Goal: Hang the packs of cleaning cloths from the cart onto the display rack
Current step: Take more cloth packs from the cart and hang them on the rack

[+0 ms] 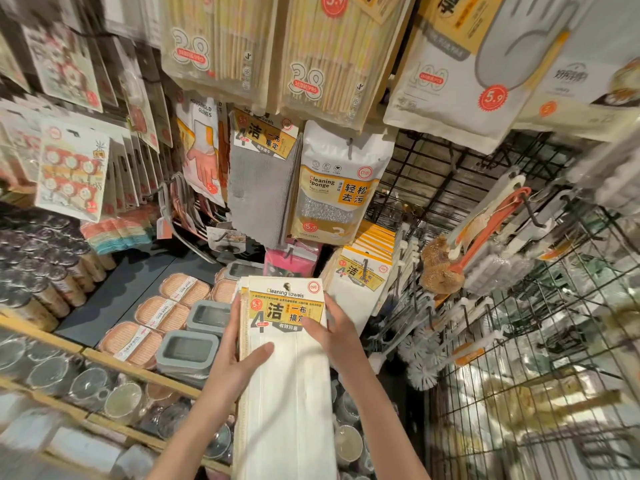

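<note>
A stack of white cleaning cloth packs (287,382) with yellow "Cleaning towels" labels stands upright in front of me, held between both hands. My left hand (239,355) grips its left edge, thumb across the front. My right hand (337,332) holds the right edge, thumb on the yellow label. The hang hole at the top of the front pack is free. More white packs of the same kind (360,289) hang on a hook of the black wire display rack (446,188) just behind and to the right. A grey cloth pack (259,174) hangs above.
Cleaning sponge packs (337,188), chopstick packs (322,57) and glove packs (460,64) hang overhead. Brushes (485,233) hang on the wire rack at right. Grey and pink lidded boxes (188,348) and glass jars (62,372) fill wooden-edged shelves at lower left.
</note>
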### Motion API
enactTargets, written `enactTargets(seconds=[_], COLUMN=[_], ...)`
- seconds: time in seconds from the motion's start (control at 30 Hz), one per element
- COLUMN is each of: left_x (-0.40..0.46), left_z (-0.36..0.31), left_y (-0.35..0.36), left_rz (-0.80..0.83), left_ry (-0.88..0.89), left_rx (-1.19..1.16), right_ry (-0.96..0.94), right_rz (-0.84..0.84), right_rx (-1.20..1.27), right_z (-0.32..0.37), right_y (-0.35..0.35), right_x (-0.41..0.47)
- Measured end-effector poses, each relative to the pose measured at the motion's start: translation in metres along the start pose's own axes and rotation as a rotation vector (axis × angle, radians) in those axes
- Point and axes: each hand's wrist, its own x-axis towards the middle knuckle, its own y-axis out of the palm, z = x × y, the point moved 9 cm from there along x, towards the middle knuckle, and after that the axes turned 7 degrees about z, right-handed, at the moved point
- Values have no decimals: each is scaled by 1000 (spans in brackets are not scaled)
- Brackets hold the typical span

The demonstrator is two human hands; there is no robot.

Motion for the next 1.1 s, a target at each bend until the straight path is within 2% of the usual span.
enactTargets(seconds=[0.2, 0.37, 0.57, 0.73, 0.97, 1.1], left_x=[2, 0, -1, 2, 3, -2], left_z=[8, 14, 7, 2, 4, 2], left_y=[-11, -18, -20, -23, -15, -9], left_rz=[10, 58, 119, 88, 57, 14], left_ry=[-30, -70, -48, -9, -44, -55], left_rx=[-25, -20, 13, 51, 17, 20], right_ry=[-25, -102, -115, -82, -10, 1], right_rz=[-132, -97, -183, -165, -132, -139], right_rx=[9, 96, 105, 86, 194, 162], right_z=[-6, 1, 2, 2, -6, -6], right_y=[11, 18, 15, 11, -7, -19], right_x=[-9, -15, -14, -6, -5, -10])
